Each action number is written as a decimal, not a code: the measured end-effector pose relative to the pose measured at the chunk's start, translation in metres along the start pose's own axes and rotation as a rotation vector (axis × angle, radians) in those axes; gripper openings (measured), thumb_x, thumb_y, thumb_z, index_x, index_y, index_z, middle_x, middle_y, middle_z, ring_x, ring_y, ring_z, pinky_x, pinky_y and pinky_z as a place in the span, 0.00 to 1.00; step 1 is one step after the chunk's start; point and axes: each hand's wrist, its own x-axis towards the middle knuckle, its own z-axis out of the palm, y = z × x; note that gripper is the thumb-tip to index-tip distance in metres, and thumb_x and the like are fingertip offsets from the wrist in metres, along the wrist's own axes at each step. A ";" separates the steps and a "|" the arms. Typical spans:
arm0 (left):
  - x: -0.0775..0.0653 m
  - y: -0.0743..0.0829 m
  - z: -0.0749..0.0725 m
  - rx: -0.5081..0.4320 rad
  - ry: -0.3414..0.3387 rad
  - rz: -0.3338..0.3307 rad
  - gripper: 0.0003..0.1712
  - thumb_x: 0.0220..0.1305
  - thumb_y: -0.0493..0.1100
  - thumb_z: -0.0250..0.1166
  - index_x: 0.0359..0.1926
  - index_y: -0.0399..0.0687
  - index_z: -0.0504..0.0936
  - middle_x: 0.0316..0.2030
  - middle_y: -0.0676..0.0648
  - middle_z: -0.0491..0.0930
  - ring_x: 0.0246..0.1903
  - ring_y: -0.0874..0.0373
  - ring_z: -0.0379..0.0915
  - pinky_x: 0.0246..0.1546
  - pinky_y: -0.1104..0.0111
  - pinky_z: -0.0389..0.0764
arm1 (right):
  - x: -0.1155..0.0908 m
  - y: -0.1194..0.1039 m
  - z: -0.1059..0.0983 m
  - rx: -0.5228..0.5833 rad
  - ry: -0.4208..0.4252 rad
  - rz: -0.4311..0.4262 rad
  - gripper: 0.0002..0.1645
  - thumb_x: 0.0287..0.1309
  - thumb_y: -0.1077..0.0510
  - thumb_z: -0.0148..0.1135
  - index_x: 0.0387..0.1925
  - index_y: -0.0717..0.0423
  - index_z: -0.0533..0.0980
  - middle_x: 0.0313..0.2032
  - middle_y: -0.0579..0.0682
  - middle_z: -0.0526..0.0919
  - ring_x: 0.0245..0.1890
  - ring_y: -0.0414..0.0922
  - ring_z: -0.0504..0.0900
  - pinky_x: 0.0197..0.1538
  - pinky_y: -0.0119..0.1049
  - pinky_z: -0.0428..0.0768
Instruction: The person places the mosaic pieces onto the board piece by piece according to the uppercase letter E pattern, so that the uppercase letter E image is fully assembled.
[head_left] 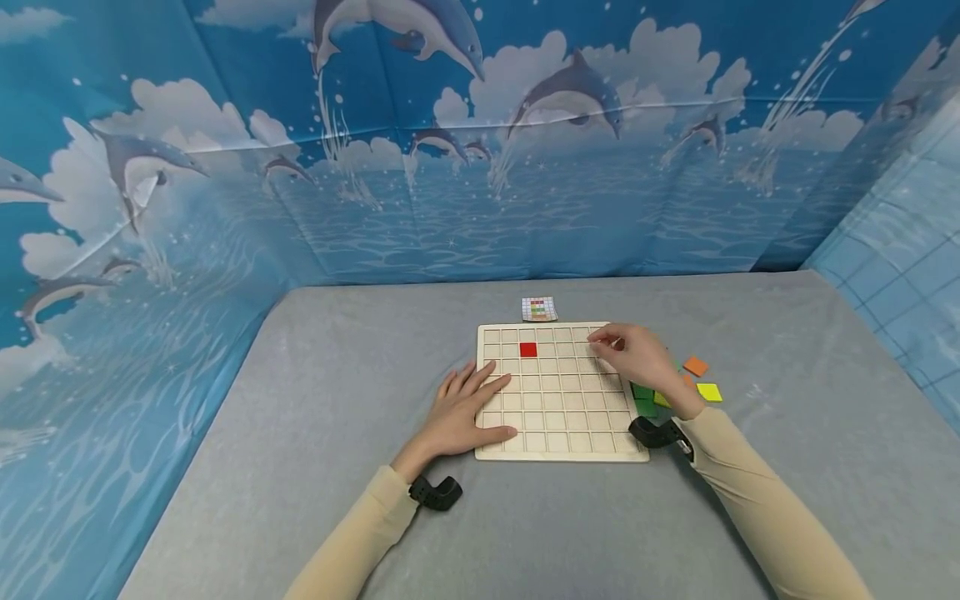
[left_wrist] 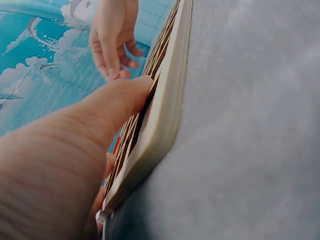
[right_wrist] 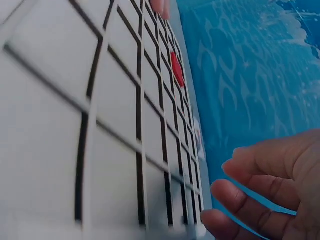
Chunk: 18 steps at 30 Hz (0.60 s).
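A pale wooden grid board lies flat on the table, with one red square tile set in a cell of its second row from the far edge. My left hand rests with spread fingers across the board's left side; its thumb lies over the near part of the frame. Above the far right corner is my right hand, fingers loosely bent. Between its thumb and fingertips no tile shows. In the right wrist view the red tile sits beyond several bare cells.
Orange, yellow and green tiles lie loose right of the board, partly hidden by the right hand and wrist. Behind the board lies a small card with a coloured grid pattern. A dolphin-print curtain hangs behind the grey table.
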 end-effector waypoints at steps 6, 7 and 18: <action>0.000 0.001 -0.001 0.005 -0.012 -0.005 0.46 0.58 0.70 0.56 0.73 0.60 0.56 0.73 0.50 0.45 0.71 0.48 0.33 0.66 0.50 0.35 | -0.008 0.017 -0.015 -0.017 -0.005 0.036 0.15 0.65 0.59 0.57 0.47 0.66 0.79 0.31 0.53 0.78 0.28 0.49 0.73 0.28 0.39 0.69; 0.000 0.001 -0.002 0.002 -0.013 -0.005 0.46 0.58 0.70 0.57 0.73 0.60 0.56 0.73 0.50 0.45 0.71 0.48 0.33 0.66 0.49 0.35 | -0.009 0.019 -0.017 -0.022 -0.007 0.039 0.14 0.65 0.60 0.58 0.47 0.66 0.78 0.30 0.52 0.77 0.27 0.49 0.73 0.28 0.40 0.69; 0.000 0.004 -0.004 -0.003 -0.019 -0.012 0.46 0.58 0.69 0.59 0.73 0.59 0.57 0.73 0.50 0.46 0.71 0.47 0.34 0.66 0.49 0.35 | -0.011 0.033 -0.022 -0.196 -0.058 0.137 0.22 0.60 0.62 0.62 0.54 0.68 0.75 0.28 0.54 0.74 0.25 0.48 0.68 0.27 0.39 0.65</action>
